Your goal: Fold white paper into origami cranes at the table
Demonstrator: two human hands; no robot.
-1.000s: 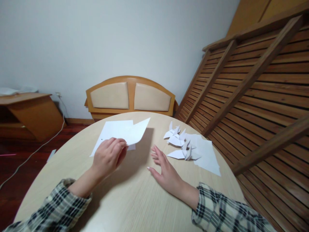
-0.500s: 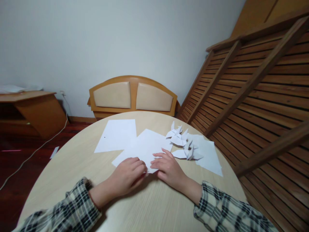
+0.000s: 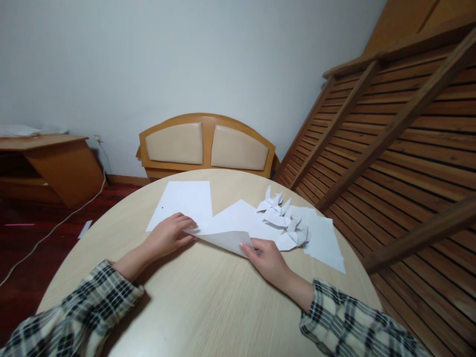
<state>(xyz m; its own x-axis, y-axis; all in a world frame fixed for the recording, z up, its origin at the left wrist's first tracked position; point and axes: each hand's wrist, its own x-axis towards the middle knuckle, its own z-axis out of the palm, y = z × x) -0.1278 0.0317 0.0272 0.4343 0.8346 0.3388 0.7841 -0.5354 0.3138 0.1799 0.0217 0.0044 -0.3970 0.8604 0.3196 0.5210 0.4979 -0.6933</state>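
Observation:
A white sheet of paper (image 3: 237,219) lies across the middle of the round table, its near edge lifted and curled over. At its left corner my left hand (image 3: 168,235) pinches the paper between thumb and fingers. My right hand (image 3: 268,259) is closed on the right end of the raised edge, thumb on top. Just beyond my right hand stand several folded white paper cranes (image 3: 277,210), close together and touching the sheet's right side. Another flat white sheet (image 3: 189,198), with a small dark dot, lies behind my left hand.
More white paper (image 3: 327,238) lies under and beside the cranes at the table's right. The pale round table (image 3: 208,307) borders a padded wooden headboard (image 3: 171,144) and a leaning slatted wooden frame (image 3: 409,148). A desk (image 3: 67,163) and white cable (image 3: 55,228) are at left.
My hands have moved apart, the left one leftward and away from me. The sheet has turned, and its near edge now curls up between my hands. The cranes beside it have shifted slightly.

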